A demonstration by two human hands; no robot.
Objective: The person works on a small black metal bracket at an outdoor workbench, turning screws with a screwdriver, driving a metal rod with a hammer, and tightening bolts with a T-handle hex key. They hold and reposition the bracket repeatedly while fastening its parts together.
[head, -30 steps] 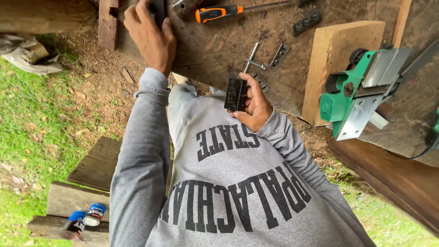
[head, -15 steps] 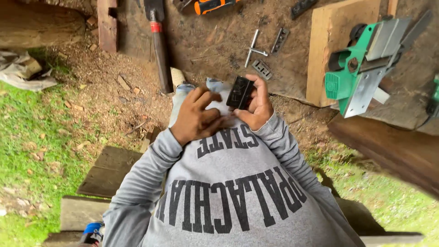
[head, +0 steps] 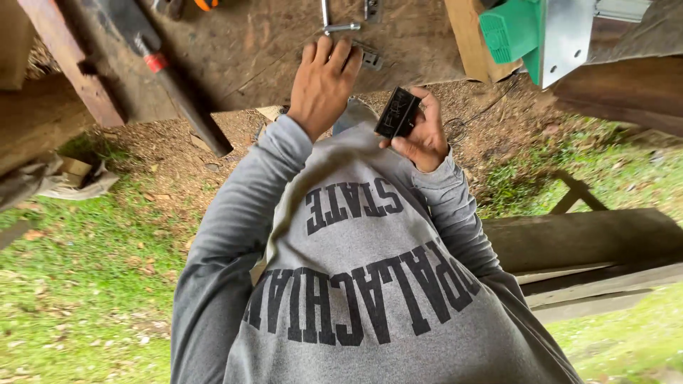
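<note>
Head view: my right hand (head: 421, 136) is in front of my chest, its fingers (head: 407, 146) closed around a small black block (head: 397, 112), thumb underneath and the block tilted toward 1 o'clock. My left hand (head: 324, 85) is stretched out at 12 o'clock and lies palm down on the tabletop (head: 235, 57). Its fingers (head: 334, 53) are straight, close together and hold nothing. Their tips are just short of a T-shaped metal key (head: 334, 25), and a small metal bracket (head: 370, 58) sits just beside them at 3 o'clock. A black tool with a red band (head: 167, 75) lies well apart at 9 o'clock, and a green power tool (head: 523, 32) stands at 2 o'clock.

As I judge it, these small parts call for a fingertip pinch, not a flat palm. I should hold the block firm and level, and keep my sleeve off the loose pieces.
</note>
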